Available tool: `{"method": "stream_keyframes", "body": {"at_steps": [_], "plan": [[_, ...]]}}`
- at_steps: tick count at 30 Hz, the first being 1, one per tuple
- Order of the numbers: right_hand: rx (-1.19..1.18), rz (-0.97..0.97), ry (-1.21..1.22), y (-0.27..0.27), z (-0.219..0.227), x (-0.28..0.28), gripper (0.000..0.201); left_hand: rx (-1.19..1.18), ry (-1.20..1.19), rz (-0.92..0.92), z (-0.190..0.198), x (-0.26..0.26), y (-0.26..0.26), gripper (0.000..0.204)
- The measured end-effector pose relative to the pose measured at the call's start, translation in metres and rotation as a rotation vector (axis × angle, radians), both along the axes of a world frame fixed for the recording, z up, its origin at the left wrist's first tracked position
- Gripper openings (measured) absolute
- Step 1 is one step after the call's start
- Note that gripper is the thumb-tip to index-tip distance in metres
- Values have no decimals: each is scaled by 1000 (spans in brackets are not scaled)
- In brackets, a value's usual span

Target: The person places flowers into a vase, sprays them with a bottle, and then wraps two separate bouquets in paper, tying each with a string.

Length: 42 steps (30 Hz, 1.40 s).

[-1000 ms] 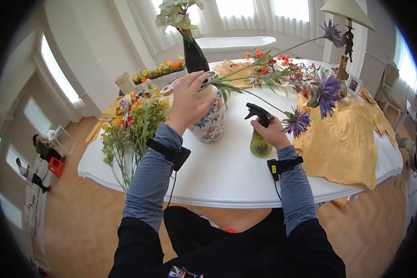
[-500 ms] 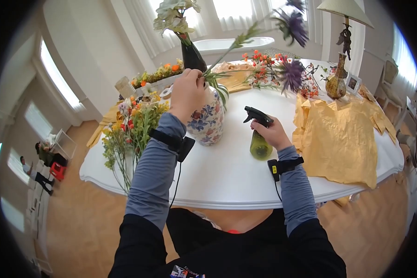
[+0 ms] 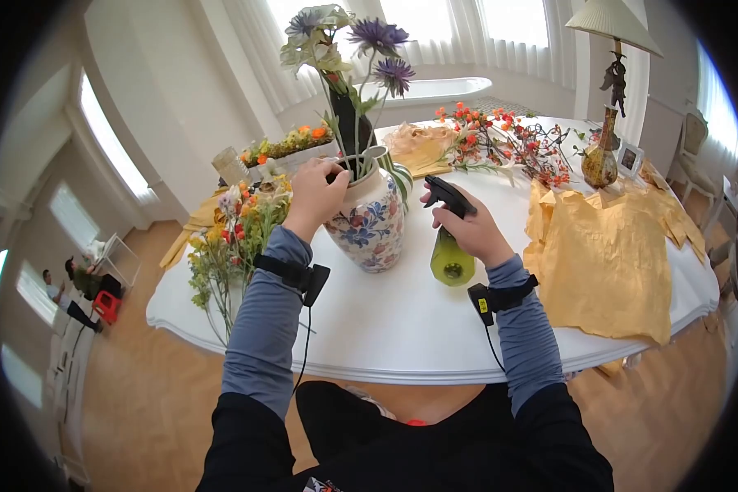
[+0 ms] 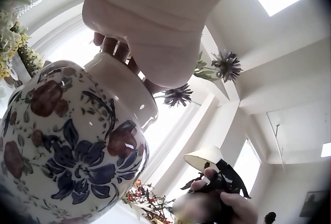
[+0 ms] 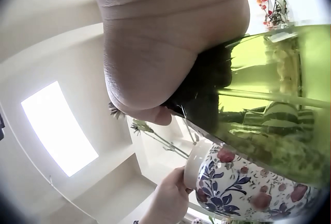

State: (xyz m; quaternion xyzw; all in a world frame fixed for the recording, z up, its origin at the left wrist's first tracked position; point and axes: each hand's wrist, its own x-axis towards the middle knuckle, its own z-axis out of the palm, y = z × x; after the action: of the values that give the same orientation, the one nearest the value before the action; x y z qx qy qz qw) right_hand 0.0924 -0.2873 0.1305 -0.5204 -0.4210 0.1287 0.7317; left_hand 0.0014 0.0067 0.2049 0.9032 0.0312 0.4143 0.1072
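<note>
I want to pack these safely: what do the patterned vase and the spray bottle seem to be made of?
The patterned vase: likely glazed ceramic, glossy; bright reflections lie on its white surface. The spray bottle: a shiny green body, plastic or glass, I cannot tell which; it is see-through. Its black trigger head: probably plastic, from the molded-looking shape.

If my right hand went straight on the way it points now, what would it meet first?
Gripping the spray bottle, your right hand would probably meet first the green-and-white striped thing beside the floral vase, though depth is unclear.
</note>
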Motion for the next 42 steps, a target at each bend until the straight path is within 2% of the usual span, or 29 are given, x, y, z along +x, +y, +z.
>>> {"method": "stream_keyframes", "body": {"at_steps": [1, 3, 4, 6, 10, 12, 16, 18, 22, 24, 28, 31, 33, 35, 37, 38, 40, 41, 42], "plan": [[-1, 13, -19, 6, 10, -1, 48, 1, 2, 5, -3, 2, 4, 29], [57, 36, -46, 15, 33, -9, 46, -222, -95, -28, -5, 5, 14, 31], [69, 31, -46, 18, 43, -12, 46, -218, -93, -22, -6, 6, 16, 31], [83, 20, -45, 27, 52, -13, 45, -705, -43, -87, -11, 6, 18, 34], [60, -39, -70, 31, 57, -14, 37, -768, 11, -165, -21, -5, 18, 39], [-66, -115, -166, 29, 60, -15, 36, -946, -30, -397, -32, -5, 22, 44], [-120, -191, -226, 27, 66, -18, 34, -939, -61, -325, -46, -3, 30, 47], [-105, -163, -203, 25, 69, -22, 33, -939, -122, -334, -50, -7, 25, 49], [-47, -157, -218, 30, 64, -19, 31, -1015, -177, -311, -36, -30, -5, 50], [-73, -159, -212, 31, 64, -19, 31, -993, -146, -224, -30, -43, -14, 49], [-97, -164, -205, 35, 60, -18, 32, -897, -123, -89, -51, -54, 19, 48], [-156, -177, -258, 39, 58, -17, 33, -1003, -193, -177, -78, -56, 45, 48], [-126, -168, -276, 38, 60, -24, 33, -1254, -184, -138, -98, -56, 36, 51], [-92, -161, -291, 36, 63, -30, 34, -1376, 5, -271, -122, -63, 31, 61], [-125, -200, -347, 36, 67, -37, 33, -1388, 2, -307, -145, -71, 22, 63], [-156, -91, -208, 30, 78, -47, 32, -1377, 8, -352, -144, -76, 18, 64], [-147, -115, -237, 33, 73, -45, 34, -1352, -6, -411, -144, -86, 14, 64], [-157, -101, -231, 32, 73, -46, 35, -1356, -21, -389, -145, -95, 13, 64], [-148, -116, -271, 33, 71, -46, 37, -1267, 11, -292, -146, -104, 11, 60]]}}
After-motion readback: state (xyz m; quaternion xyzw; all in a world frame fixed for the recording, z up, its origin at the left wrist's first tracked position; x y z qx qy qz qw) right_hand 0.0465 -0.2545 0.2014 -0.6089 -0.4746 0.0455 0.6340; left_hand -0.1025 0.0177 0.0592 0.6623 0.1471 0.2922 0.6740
